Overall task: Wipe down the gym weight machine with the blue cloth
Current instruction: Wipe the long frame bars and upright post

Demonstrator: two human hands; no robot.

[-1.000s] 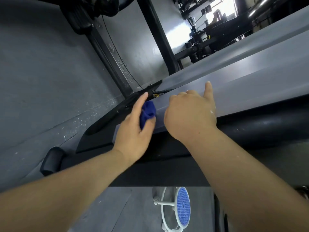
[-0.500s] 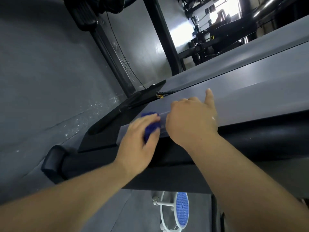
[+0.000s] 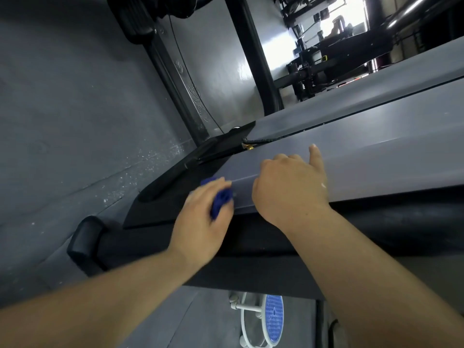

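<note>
**Item: blue cloth** (image 3: pixel 221 200). Bunched into a small wad and gripped between the thumb and fingers of the left hand (image 3: pixel 200 222). It is pressed to the near left end of the grey panel (image 3: pixel 376 151) of the gym weight machine, just beside the black end plate (image 3: pixel 173 197). The hand and cloth are blurred.

**Item: right hand** (image 3: pixel 288 189). Rests on the same panel, just right of the cloth, one digit pointing straight along the surface. The other fingers bend away past the knuckles; whether they clasp anything cannot be told.

**Adjacent:** a black braided cable (image 3: pixel 263 140) with a brass fitting (image 3: pixel 247 146) at the panel seam; a black padded bar (image 3: pixel 85 237) below.

**Handling note (judgement):** a wad cleans only a narrow stripe, so spreading the cloth flatter under the palm would serve better. Strokes should overlap, run along the panel's length, follow the fold line and edge, and stay off the cable. The bracing hand should shift aside so that its patch is wiped too.
</note>
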